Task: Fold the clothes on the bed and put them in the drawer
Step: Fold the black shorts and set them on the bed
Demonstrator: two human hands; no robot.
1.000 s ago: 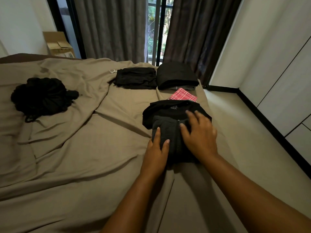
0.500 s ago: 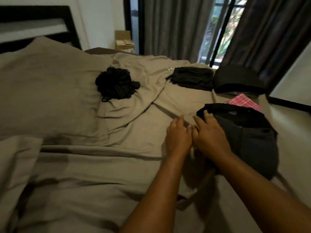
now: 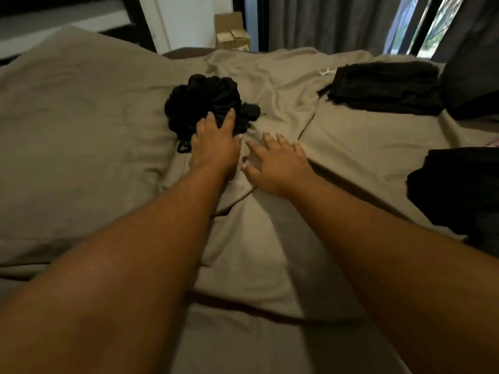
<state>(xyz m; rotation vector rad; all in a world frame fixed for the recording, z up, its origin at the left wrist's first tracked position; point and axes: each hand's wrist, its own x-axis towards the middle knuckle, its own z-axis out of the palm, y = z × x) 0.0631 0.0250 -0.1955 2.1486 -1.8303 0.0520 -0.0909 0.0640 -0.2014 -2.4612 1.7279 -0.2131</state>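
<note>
Touching the clothes: the left grip (image 3: 216,149) is laying its fingers (image 3: 229,120), stretched out and apart, on the near edge of the crumpled black garment (image 3: 205,98); they are resting on the cloth, not curling round it.
Right grip (image 3: 278,163): it is spreading its fingers wide and holding nothing, just beside the left grip and low over the bed sheet (image 3: 351,147); whether it is touching the sheet cannot be told.
Arms: both bare forearms are reaching forward from the bottom of the view, side by side.
Crumpled black garment: it is lying unfolded in a heap on the bed, at the edge of the pillow (image 3: 75,117), with a thin black loop trailing out beside the left grip.
Folded clothes: a folded black garment (image 3: 383,87) is lying flat on the far right of the bed, well apart from the heap; a darker bundle (image 3: 472,76) is sitting just beside it at the frame edge; another black stack (image 3: 459,190) is lying nearer, at the right edge.
Background: a cardboard box (image 3: 233,31) is standing beyond the bed near the grey curtains (image 3: 324,22).
</note>
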